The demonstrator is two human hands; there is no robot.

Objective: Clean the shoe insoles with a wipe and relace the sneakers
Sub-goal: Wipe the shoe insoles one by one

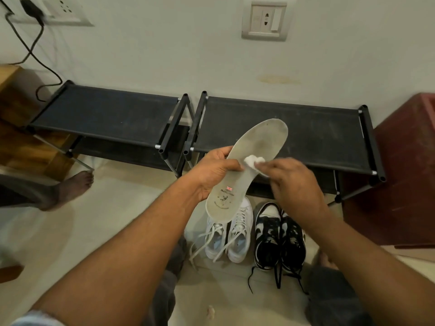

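Note:
My left hand (213, 171) grips a grey-white insole (256, 144) at its middle, toe end pointing up and away, heel end with a small flag logo toward me. My right hand (294, 182) pinches a crumpled white wipe (253, 160) and presses it on the insole's middle. Below on the floor stand a pair of white sneakers (229, 236) with loosened laces and a pair of black-and-white sneakers (279, 238) with black laces trailing out.
Two low black shoe racks (106, 114) (294, 128) stand against the wall behind the insole. A dark red box (404, 175) sits at right, wooden furniture (14, 109) at left. Another person's bare foot (70, 187) rests on the floor left. A small white scrap (210, 311) lies near my knees.

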